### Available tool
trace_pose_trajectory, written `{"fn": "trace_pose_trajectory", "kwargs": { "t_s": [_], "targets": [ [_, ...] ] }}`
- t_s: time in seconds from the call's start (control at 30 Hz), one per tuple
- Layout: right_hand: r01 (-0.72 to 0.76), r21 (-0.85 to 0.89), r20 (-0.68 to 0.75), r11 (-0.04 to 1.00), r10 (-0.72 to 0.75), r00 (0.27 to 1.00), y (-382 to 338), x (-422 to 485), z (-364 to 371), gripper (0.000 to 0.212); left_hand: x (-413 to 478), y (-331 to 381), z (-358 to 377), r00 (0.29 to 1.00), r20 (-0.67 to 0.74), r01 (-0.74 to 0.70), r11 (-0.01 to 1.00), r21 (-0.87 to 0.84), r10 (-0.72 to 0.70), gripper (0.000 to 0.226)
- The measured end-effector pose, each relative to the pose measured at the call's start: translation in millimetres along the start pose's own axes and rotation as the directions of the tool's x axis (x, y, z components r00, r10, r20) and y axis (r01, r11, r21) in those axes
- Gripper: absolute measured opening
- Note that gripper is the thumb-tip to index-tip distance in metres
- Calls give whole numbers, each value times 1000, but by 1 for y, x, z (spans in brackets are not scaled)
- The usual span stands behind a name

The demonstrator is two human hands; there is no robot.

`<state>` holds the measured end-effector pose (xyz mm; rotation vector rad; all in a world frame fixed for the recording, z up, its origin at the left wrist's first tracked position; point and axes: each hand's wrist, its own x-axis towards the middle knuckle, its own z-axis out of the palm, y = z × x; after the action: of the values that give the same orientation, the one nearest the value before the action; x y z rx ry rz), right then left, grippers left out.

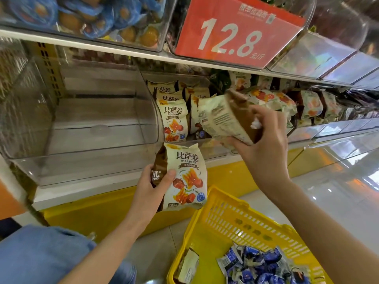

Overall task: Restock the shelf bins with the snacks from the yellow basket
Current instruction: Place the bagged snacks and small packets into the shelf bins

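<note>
Currently a pack (221, 117) is gripped by the right hand (264, 146), fingers curled round its lower end. It is held tilted at the mouth of the middle bin (215, 153), where stocked packs (174, 119) are stood in rows. A second pack (184, 177) is clasped upright by the left hand (149, 185), nearer and lower. For a neat result, the tilted pack should be turned face-forward and slid upright beside the rows, not dropped. More snacks lie in the basket (231, 220), near right, blue packets (264, 267) among them.

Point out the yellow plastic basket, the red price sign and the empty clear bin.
yellow plastic basket (235, 218): head view, slatted wall
red price sign (235, 31): head view, centre
empty clear bin (92, 128): head view, front panel
</note>
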<state>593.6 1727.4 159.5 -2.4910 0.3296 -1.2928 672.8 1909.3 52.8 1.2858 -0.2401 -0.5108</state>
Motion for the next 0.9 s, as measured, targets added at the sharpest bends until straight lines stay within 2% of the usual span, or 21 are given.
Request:
{"fn": "trace_pose_trajectory", "kwargs": {
  "t_s": [0.1,0.13,0.2,0.27,0.33,0.4,0.47,0.53,0.6,0.67,0.7,0.73,0.8,0.9],
  "targets": [
    [261,-322,140,910,-227,964,-5,4,15,61,0,1,2,1000,14,-2,1000,-18,2,41],
    [312,-360,208,879,-251,945,-6,2,21,60,1,2,1,1000,11,-1,1000,-30,1,42],
    [361,-307,323,881,-260,910,-4,-6,29,63,2,2,0,1000,4,2,999,-52,-2,46],
    [253,-129,399,959,-184,898,0,-13,30,67,3,2,-2,1000,-6,8,998,-63,-8,48],
    [-7,76,490,997,-31,871,-2,-16,27,66,4,1,-3,1000,-17,6,998,-69,-7,47],
    [-224,206,497,953,95,863,-1,-17,27,53,5,0,-2,1000,-22,1,998,-67,-2,47],
    [-393,320,446,862,229,865,3,-13,28,34,5,0,-1,1000,-17,-3,997,-71,2,46],
    [-524,382,461,761,334,822,6,-6,30,33,4,-1,0,1000,-14,-6,998,-69,5,45],
    [-601,334,542,727,373,753,12,-2,33,52,4,-1,0,1000,-15,-5,998,-60,4,44],
    [-711,239,679,661,410,609,17,0,35,82,3,-2,-1,1000,-20,-5,998,-55,4,43],
    [-758,192,734,624,422,533,18,1,35,89,3,-2,-1,1000,-22,-6,999,-53,5,42],
    [-774,159,769,613,414,486,19,3,35,86,3,-2,-2,1000,-22,-10,999,-52,9,41],
    [-742,111,802,662,382,460,20,6,34,65,2,-1,-2,1000,-13,-19,999,-48,18,42],
    [-688,12,830,726,376,411,22,13,29,61,0,1,-5,999,5,-46,998,-34,46,41]
  ]
}}
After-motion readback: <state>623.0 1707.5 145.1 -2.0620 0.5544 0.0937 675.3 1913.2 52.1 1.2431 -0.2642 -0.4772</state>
